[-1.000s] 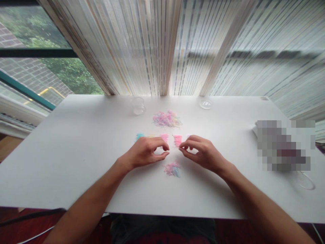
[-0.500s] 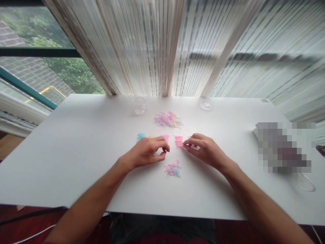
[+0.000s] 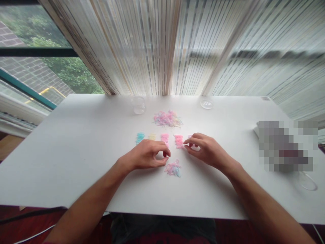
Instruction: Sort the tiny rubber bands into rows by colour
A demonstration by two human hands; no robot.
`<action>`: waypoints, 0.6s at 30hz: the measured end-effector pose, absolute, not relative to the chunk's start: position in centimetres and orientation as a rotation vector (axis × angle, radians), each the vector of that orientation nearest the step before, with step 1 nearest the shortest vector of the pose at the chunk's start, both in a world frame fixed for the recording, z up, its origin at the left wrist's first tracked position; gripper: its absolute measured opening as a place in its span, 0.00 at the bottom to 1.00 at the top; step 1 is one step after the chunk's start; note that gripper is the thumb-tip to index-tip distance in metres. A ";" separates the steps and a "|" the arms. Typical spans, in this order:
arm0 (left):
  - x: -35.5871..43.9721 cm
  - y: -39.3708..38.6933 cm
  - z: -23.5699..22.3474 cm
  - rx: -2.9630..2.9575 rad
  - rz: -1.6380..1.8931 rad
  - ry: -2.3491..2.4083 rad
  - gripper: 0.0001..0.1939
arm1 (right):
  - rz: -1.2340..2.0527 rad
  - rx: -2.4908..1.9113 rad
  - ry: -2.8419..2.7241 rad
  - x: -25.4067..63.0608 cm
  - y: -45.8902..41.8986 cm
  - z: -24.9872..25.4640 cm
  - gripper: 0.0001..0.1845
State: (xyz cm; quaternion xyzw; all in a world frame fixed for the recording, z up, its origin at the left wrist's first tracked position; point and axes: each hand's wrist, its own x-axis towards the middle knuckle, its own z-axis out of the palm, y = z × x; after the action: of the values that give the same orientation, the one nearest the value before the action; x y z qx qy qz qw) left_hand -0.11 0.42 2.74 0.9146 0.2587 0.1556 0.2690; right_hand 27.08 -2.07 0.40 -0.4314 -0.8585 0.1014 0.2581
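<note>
Likely aligning coral-pink strands (image 3: 178, 141) with right hand (image 3: 202, 149).
Pinching narrowly with left hand (image 3: 148, 154) too; cannot tell if holding any. Calls for gentleness.

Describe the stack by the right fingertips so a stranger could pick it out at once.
On the white table, a row of stacks lies between the far pile and the near pile. Look just left of the fingertips of the right hand. That stack is a stronger, more coral pink than the paler pink stack on its left.
</note>
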 end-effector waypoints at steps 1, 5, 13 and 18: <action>-0.1 0.4 2.7 2.469 0.416 0.699 0.06 | 0.286 -1.172 -2.326 27.0 -2.1 0.4 0.06; -0.2 0.5 2.5 2.478 0.413 0.713 0.06 | 0.316 -1.192 -2.329 26.8 -2.2 0.4 0.05; -0.2 0.4 2.7 2.499 0.411 0.733 0.06 | 0.319 -1.230 -2.366 26.3 -2.2 0.4 0.05; -0.1 0.4 2.7 2.511 0.429 0.732 0.06 | 0.316 -1.219 -2.361 26.1 -2.1 0.2 0.05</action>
State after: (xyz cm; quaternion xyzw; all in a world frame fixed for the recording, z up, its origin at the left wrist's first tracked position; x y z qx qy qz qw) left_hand -0.12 0.36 2.74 0.9189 0.2680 0.1569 0.2432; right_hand 26.11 -2.15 0.24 -0.4433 -0.8586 0.1148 0.2307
